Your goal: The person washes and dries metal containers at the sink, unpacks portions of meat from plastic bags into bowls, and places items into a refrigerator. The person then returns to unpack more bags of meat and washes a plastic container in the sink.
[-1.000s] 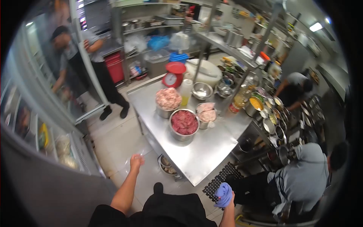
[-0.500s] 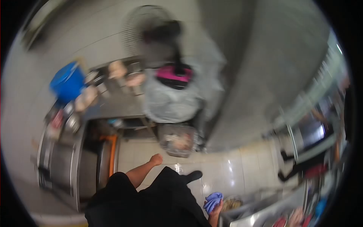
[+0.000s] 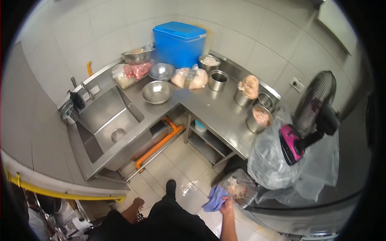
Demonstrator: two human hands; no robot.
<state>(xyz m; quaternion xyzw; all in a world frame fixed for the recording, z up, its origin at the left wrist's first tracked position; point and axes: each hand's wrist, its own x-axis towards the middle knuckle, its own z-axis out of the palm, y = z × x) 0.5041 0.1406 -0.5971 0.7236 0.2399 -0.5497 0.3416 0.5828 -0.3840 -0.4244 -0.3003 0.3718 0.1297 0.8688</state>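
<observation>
My right hand (image 3: 227, 205) is closed on a crumpled blue-purple cloth (image 3: 214, 199), which hangs from the fingers over the tiled floor. Right beside it stands a bin (image 3: 240, 188) lined with clear plastic, with scraps inside. My left hand (image 3: 138, 203) hangs low by my leg, its fingers loosely curled and nothing visible in them. Ahead of me is a steel sink (image 3: 102, 110) joined to a steel counter (image 3: 209, 106). Two metal bowls, one of them nearer the front (image 3: 157, 92), sit at the corner.
A blue cooler box (image 3: 179, 44) stands in the corner behind bagged meat (image 3: 191, 78). Metal pots, including one with pale meat (image 3: 259, 119), line the counter. At right, a black-and-pink fan (image 3: 291, 144) rests on clear plastic sheeting (image 3: 273, 170). An orange pipe (image 3: 159, 144) runs under the sink.
My view has turned left, from the fan and grey surface to the sink and counter corner. The cloth stays in my right hand, now next to the lined bin.
</observation>
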